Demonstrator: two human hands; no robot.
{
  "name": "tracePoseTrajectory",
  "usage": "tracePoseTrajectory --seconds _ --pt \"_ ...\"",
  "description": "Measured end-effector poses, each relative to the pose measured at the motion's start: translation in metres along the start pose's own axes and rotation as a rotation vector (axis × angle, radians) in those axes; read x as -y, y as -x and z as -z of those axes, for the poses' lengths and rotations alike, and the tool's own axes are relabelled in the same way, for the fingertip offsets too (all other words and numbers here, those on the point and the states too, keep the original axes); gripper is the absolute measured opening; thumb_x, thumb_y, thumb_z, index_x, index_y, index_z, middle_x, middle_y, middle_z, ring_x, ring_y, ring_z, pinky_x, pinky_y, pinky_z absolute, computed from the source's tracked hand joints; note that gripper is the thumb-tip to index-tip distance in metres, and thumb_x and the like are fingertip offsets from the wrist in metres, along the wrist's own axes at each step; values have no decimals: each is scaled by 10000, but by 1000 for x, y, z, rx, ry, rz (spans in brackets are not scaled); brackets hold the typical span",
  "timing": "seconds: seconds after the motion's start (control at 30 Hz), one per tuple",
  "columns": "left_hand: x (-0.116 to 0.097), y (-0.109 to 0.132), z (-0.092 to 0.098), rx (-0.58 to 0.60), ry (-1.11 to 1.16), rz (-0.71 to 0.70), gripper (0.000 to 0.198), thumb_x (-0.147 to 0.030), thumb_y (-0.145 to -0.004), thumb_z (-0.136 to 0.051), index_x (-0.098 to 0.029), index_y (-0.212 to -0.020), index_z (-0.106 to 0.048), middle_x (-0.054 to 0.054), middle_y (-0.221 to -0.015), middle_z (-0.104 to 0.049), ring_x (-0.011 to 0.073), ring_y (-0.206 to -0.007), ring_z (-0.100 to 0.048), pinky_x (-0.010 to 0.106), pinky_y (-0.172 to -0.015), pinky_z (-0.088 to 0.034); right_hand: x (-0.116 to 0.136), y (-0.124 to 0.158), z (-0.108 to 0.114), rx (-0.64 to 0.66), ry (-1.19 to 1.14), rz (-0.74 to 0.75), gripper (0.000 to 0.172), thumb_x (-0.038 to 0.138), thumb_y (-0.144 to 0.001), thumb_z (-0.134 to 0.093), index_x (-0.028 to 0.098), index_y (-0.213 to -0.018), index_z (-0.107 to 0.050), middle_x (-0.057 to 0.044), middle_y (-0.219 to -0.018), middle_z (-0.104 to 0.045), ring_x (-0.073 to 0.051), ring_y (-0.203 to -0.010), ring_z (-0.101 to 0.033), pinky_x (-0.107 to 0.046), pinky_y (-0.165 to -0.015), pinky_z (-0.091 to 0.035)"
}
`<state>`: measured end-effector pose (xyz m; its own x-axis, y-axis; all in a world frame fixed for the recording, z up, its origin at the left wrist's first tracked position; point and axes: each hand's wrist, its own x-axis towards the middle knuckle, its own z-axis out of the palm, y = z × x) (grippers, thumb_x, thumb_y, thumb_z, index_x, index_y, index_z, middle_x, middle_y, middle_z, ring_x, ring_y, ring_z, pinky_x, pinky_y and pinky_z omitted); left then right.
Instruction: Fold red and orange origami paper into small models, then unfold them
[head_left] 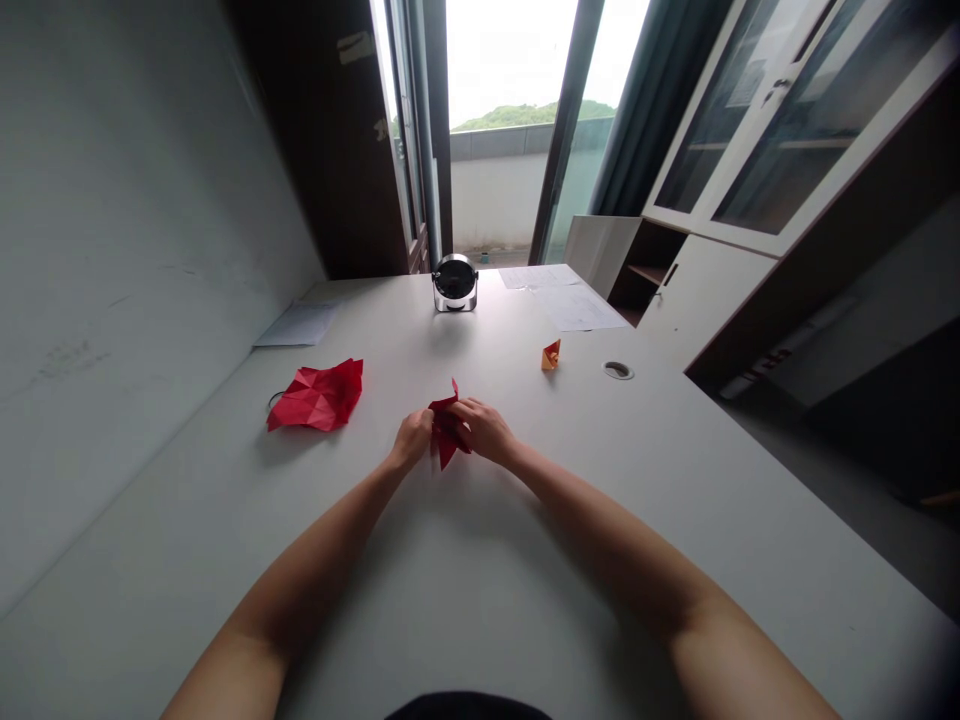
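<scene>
A partly folded piece of red origami paper (448, 432) is held between my two hands above the middle of the white table. My left hand (413, 437) grips its left side with the fingers closed. On the other side my right hand (482, 428) pinches the paper, its fingers bent over the upper edge. Pointed corners stick out at the top and bottom; the part behind my fingers is hidden. To the left lies a creased red paper sheet (319, 396), and at the right sits a small folded orange paper piece (551, 355).
The white table (600, 540) meets a wall on the left. A round black and silver device on a stand (455, 283) is at the far edge, with printed sheets (581, 306) right of it. White papers (298, 324) lie far left. A cable hole (618, 370) is at right.
</scene>
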<state>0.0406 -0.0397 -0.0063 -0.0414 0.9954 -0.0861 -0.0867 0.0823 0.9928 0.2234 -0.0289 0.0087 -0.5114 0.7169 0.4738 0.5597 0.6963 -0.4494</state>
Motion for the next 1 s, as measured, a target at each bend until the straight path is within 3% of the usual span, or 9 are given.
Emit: tracePoseTrajectory --seconds 0.13,0.23,0.43,0.63,0.7,0.83,1.0 --pt "-2 0 0 3 10 9 186 -324 -826 -582 -194 -718 -659 65 -646 -660 278 -775 -653 345 -687 -494 0 -1 1 -54 -4 -42 226 203 -967 -496 246 -1110 -667 -60 -1004 -698 -185 -896 -599 -277 -798 -448" --pt "-1 -1 2 1 25 12 218 -352 -834 -577 -182 -715 -644 61 -653 -652 232 -694 -625 319 -642 -482 1 -1 1 -100 -25 -67 167 241 -965 -485 217 -956 -649 -61 -904 -677 -187 -841 -583 -277 -759 -434" --pt "3 -10 8 -16 128 52 243 -377 -842 -576 -163 -732 -604 32 -643 -617 143 -561 -536 255 -526 -420 -3 -4 -3 -262 -296 -276 187 338 -948 -448 218 -860 -560 -2 -766 -625 -147 -674 -525 -251 -644 -411" --pt "5 -20 9 -3 409 -26 307 -423 -859 -635 -151 -1001 -623 88 -970 -704 195 -889 -661 311 -784 -525 -24 -9 -8 -362 -558 -489 237 429 -889 -475 217 -785 -494 16 -665 -523 -140 -614 -470 -239 -546 -394" --pt "5 -21 10 -2 424 -54 314 -440 -869 -627 -168 -1023 -602 77 -986 -694 181 -908 -662 308 -809 -523 -29 -10 -9 -369 -627 -524 262 455 -886 -467 213 -788 -492 8 -679 -525 -143 -623 -477 -241 -544 -407" --pt "5 -19 14 -79 372 -50 261 -425 -846 -637 -200 -934 -538 13 -857 -651 128 -746 -643 264 -707 -502 -34 -10 -8 -367 -717 -568 306 510 -871 -486 210 -812 -496 2 -682 -547 -146 -605 -494 -245 -516 -408" --pt "-1 -9 10 -188 273 -71 312 -473 -831 -637 -216 -906 -476 18 -864 -653 145 -716 -637 277 -677 -492 -34 -8 -7 -382 -660 -547 329 542 -855 -525 214 -840 -534 -9 -695 -588 -161 -607 -530 -253 -515 -424"
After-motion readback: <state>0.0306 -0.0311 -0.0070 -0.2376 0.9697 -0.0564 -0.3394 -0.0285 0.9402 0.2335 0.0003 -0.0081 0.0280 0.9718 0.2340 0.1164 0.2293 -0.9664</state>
